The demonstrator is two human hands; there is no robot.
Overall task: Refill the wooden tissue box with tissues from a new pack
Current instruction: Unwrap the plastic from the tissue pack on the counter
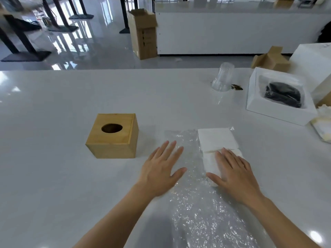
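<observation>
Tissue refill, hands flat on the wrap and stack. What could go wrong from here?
1. The tissue stack looks split into two offset piles, with the right hand covering only the nearer one; lifting it may leave the rest behind or fan the sheets.
2. The clear plastic wrap lies under the left hand and could slide or drag along.
3. The wooden tissue box is still closed, showing only its oval hole.

The near end of the tissue stack (pixel 211 158) is covered by the right hand (pixel 232 172). The plastic wrap (pixel 202 212) is cut off at the bottom edge. The inside of the wooden box (pixel 112 136) cannot be seen through its dark hole.
</observation>
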